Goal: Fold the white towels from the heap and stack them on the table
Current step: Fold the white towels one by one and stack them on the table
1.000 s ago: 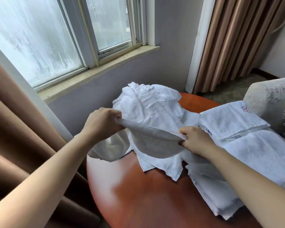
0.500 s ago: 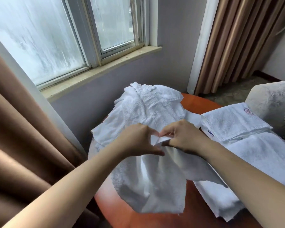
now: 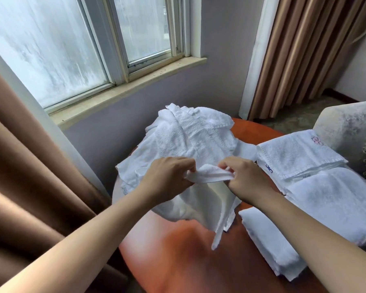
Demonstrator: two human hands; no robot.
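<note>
The red-brown table point(image 3: 178, 263) carries the heap point(image 3: 190, 134) of white towels at its far side and the folded stack point(image 3: 325, 191) on my right. My left hand point(image 3: 167, 179) and right hand point(image 3: 244, 179), fingers curled tight, each pinch the top edge of one towel point(image 3: 199, 206), which hangs between them in front of the heap

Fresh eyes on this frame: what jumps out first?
The left hand and right hand pinch one bunched white towel at centre, its rest hanging over the orange table. The unfolded heap sits just behind; folded towels stack along the table's right side.
</note>
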